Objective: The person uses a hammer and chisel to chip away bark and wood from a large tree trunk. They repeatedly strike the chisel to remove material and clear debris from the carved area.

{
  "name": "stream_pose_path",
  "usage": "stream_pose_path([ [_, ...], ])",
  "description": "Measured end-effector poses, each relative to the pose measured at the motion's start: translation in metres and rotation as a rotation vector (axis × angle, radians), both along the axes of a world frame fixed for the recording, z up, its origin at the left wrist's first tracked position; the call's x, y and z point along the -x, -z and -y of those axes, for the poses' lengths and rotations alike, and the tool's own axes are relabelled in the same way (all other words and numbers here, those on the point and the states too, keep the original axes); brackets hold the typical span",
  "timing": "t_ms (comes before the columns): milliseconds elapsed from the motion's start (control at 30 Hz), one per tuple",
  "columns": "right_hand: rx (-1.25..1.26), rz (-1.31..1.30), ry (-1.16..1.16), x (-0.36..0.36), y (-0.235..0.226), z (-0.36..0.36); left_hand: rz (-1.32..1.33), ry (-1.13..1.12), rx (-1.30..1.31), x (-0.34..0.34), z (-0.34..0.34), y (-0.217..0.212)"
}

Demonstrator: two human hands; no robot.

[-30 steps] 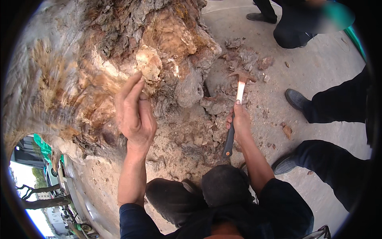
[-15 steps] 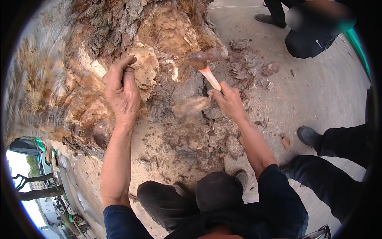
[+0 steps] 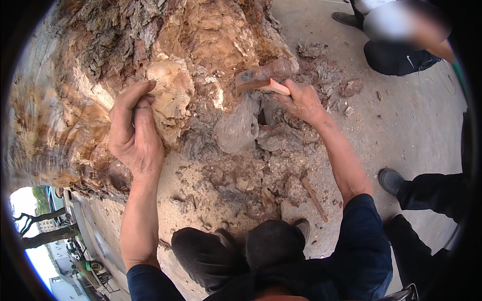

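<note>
My right hand (image 3: 303, 104) grips the short pale-orange handle of a hammer (image 3: 263, 76). Its long, rusty brown head is over the lower right part of a big rough log (image 3: 206, 40). The handle points toward me and looks foreshortened. On the left, my left hand (image 3: 134, 131) is against the log's stripped pale wood, with bent fingers, a gap between them and nothing seen in them. Just under the hammer head a grey rounded knob of wood (image 3: 236, 128) sticks out, beside broken bark (image 3: 281, 136).
Bark chips and sawdust (image 3: 236, 175) cover the ground before my knees (image 3: 276, 243). A thin wood strip (image 3: 315, 200) lies by my right shoe. One person (image 3: 401, 52) crouches at the upper right; another's dark legs (image 3: 432, 183) are at the right.
My right hand and the hammer have moved up and right, while my left hand has shifted left. A blurred wood piece near the knob is gone; a strip now lies near my right shoe.
</note>
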State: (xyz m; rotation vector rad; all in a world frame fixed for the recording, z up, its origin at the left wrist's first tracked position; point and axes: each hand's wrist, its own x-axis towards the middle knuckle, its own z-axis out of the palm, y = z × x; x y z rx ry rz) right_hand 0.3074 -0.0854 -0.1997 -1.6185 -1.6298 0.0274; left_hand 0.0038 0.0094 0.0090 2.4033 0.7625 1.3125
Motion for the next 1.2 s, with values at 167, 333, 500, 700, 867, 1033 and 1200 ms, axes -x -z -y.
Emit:
stream_pose_path([
  [167, -0.023, 0.212, -0.029, -0.02, -0.029, 0.007, -0.009, 0.04, -0.057, 0.0, -0.003, -0.002],
  [333, 0.043, 0.296, 0.009, -0.013, -0.049, 0.023, -0.017, -0.014, -0.094, -0.004, 0.0, -0.002],
  [500, 0.054, 0.147, 0.012, -0.007, -0.046, 0.021, -0.155, -0.056, -0.28, -0.002, -0.003, -0.005],
  [700, -0.019, -0.054, -0.016, -0.001, -0.024, 0.0, -0.123, -0.038, -0.285, -0.002, -0.002, -0.004],
  [867, 0.048, 0.162, -0.016, -0.011, -0.049, 0.013, -0.219, -0.03, -0.359, 0.004, -0.004, -0.006],
  [1033, 0.165, 0.406, -0.008, -0.007, -0.095, 0.028, -0.254, -0.049, -0.421, 0.002, -0.004, -0.007],
  [1200, 0.198, 0.36, 0.053, 0.008, -0.097, 0.042, -0.265, -0.034, -0.465, 0.001, -0.006, -0.006],
])
